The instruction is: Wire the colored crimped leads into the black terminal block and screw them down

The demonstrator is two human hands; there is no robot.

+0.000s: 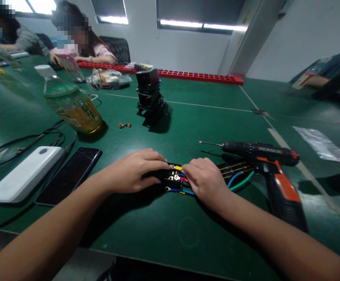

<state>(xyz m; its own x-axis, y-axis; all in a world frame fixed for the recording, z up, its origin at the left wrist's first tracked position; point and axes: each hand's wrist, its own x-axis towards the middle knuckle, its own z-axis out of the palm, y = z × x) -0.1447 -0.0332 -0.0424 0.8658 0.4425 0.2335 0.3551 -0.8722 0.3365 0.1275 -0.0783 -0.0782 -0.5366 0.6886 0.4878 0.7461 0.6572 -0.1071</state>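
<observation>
Black terminal block [170, 176] sits between your hands: 3 o'clock from your left hand [137, 169], 9 o'clock from your right hand [206, 181]. Long axis looks roughly 9-to-3, part covered; wires [242, 183] exit toward 3. Left thumb and index pinch its 9 o'clock end. Right fingers curl together over wires, can't tell if pinching. Left is nearer; blue wire's ring lug [168, 189] sits free at 6
</observation>
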